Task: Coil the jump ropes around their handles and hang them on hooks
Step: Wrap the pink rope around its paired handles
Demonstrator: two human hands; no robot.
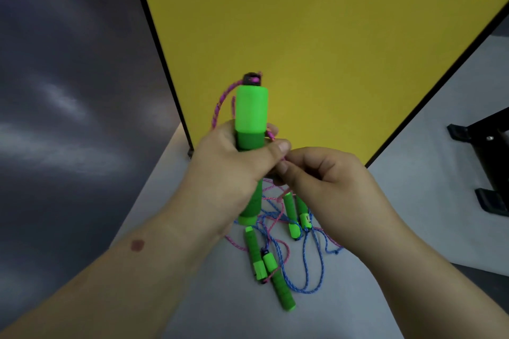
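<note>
More green handles (pixel 278 281) and a blue rope (pixel 308 264) lie on the counter (pixel 209 297). Above them, the left hand (pixel 231 170) grips a green handle (pixel 251 115) standing upright. The right hand (pixel 325 173), just beside it, pinches the pink rope (pixel 220 102), ready to wind it round.

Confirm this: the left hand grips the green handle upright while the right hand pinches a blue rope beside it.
Not quite. In the head view the left hand grips the green handle upright, but the rope the right hand pinches is the pink rope, not blue. The blue rope lies on the floor.
</note>
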